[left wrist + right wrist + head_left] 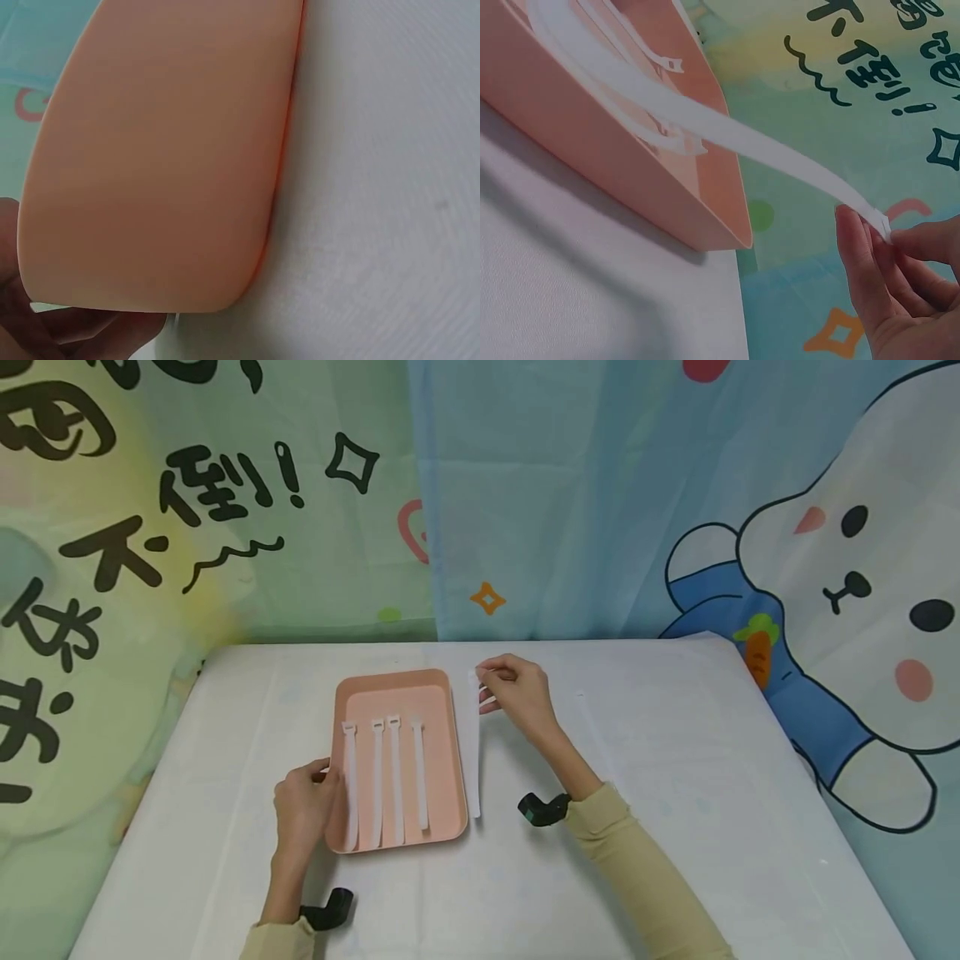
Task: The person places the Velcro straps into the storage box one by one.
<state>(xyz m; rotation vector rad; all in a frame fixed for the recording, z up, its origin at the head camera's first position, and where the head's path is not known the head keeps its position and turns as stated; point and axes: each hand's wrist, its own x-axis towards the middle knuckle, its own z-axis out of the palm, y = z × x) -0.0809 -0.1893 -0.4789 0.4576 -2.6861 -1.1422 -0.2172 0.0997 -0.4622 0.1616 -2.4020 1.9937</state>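
My right hand (521,693) pinches the far end of a white cable tie (467,743), a flat soft strip. In the head view it lies along the right side of a pink tray (382,693). The right wrist view shows its end between thumb and fingers of the right hand (907,285), the strip arching over the tray wall. At the tray's left edge, my left hand (300,802) grips the wall; its fingers (124,334) show at the corner. Several similar ties (396,777) with slotted heads lie lengthwise inside the tray.
The tray stands on a white-covered table (637,735). A printed backdrop (510,510) with lettering and a cartoon rabbit hangs behind it. Black wrist-worn devices (543,810) sit on both wrists, close above the table.
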